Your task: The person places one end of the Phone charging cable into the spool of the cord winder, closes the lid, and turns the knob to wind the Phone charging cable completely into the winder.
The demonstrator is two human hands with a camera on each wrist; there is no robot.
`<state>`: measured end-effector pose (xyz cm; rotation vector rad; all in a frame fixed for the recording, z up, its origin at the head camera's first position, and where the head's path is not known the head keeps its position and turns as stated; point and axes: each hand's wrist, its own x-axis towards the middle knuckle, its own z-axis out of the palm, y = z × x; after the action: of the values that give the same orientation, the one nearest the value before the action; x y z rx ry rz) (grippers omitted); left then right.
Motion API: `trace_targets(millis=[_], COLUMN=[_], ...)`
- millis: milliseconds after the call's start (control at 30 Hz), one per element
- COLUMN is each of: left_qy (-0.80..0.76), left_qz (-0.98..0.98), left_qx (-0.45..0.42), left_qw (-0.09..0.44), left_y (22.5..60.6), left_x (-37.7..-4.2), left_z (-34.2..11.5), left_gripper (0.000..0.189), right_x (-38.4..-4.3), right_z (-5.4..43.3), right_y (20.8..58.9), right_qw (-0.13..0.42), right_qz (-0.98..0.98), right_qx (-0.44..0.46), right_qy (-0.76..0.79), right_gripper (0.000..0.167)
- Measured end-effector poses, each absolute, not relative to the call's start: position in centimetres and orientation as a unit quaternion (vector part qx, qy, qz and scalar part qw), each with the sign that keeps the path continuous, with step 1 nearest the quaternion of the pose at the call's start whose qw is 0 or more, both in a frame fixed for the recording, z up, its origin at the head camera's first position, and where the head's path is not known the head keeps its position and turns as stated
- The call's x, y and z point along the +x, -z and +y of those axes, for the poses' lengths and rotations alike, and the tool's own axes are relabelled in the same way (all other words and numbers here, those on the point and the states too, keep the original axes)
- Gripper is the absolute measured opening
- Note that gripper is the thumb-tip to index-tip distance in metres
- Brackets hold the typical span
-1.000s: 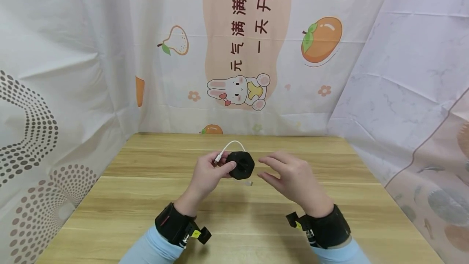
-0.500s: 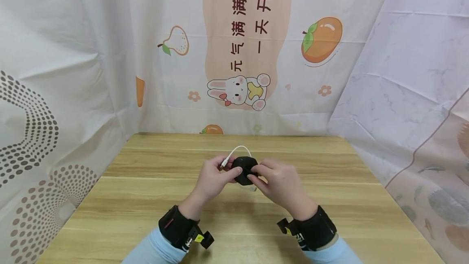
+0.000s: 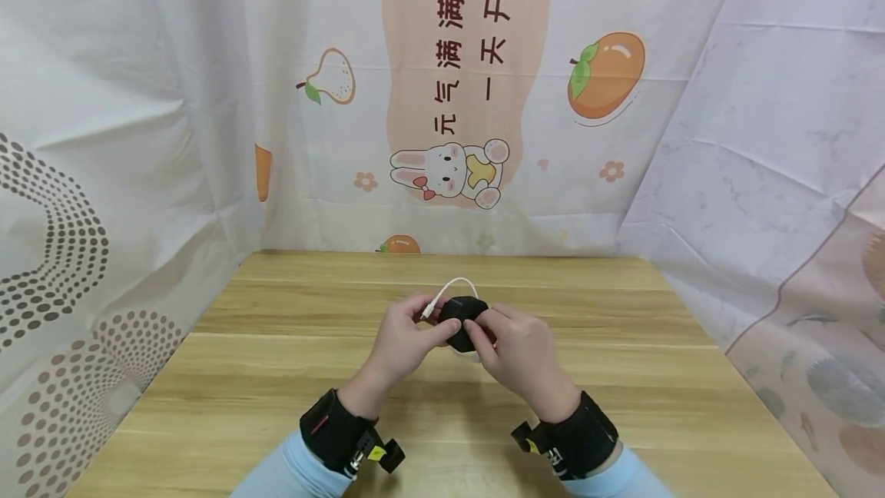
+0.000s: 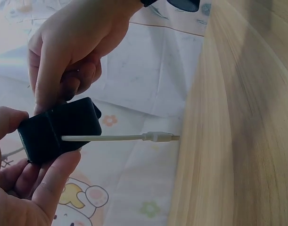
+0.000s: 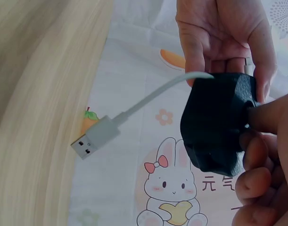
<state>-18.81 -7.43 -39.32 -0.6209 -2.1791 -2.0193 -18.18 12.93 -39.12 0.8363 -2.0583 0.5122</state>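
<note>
A black hexagonal cable winder [image 3: 463, 310] is held above the table between both hands. My left hand [image 3: 408, 330] grips its left side, the thumb on the near face. On the other side, my right hand [image 3: 520, 344] pinches the winder, thumb and fingertips at the middle of its face in the right wrist view. One end of the white cable [image 3: 456, 280] arches over the top, and its plug [image 3: 429, 310] lies by the left fingers. From the opposite edge the other end hangs out with a USB plug [image 5: 99, 135]. The right palm hides part of the winder.
The wooden table [image 3: 290, 375] spreads beneath both hands. A white printed cloth [image 3: 332, 160] with a rabbit and fruit hangs behind it, and more cloth hangs at both sides. Each wrist wears a black band with a small camera.
My right hand has come in from the right and taken hold of the winder, its thumb now on the face. The left hand has shifted slightly right and down with the winder.
</note>
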Motion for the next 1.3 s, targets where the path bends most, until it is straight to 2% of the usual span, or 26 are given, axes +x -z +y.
trace_targets(millis=[167,433,867,1067,1300], left_qy=[0.659,0.647,0.659,0.658,0.650], left_qz=[-0.721,-0.718,-0.689,-0.689,-0.695], left_qx=[-0.206,-0.230,-0.250,-0.249,-0.251], left_qw=[0.061,0.114,0.168,0.173,0.175], left_y=[39.42,39.59,40.00,39.99,40.00], left_x=[-18.81,-18.70,-18.64,-18.59,-18.69], left_z=[-7.49,-7.23,-6.56,-6.54,-6.56], left_gripper=[0.030,0.032,0.032,0.032,0.031], right_x=[-18.01,-17.82,-17.62,-17.72,-17.76], right_z=[12.66,12.54,12.35,12.39,12.41], right_y=[39.24,38.89,38.40,38.44,38.81], right_qw=[0.391,0.318,0.190,0.197,0.270], right_qz=[-0.837,-0.847,-0.828,-0.825,-0.838], right_qx=[0.303,0.268,0.185,0.191,0.238], right_qy=[-0.235,-0.331,-0.494,-0.494,-0.410], right_gripper=[0.028,0.040,0.032,0.030,0.028])
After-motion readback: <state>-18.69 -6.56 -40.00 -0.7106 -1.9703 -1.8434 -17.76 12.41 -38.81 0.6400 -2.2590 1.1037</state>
